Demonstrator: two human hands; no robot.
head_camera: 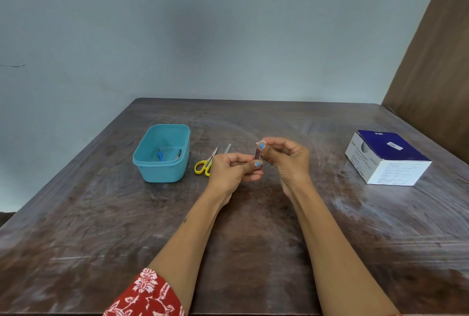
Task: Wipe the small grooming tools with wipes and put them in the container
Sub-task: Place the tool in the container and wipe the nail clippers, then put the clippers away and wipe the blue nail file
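Both hands met above the table, left hand and right hand pinching an upright file between thumbs

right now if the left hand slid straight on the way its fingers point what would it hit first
Its fingers point right, at the small reddish-brown nail file it already pinches at the bottom end. Just beyond is the right hand, gripping the file's top. So it would likely meet the right hand first, though depth is hard to judge.
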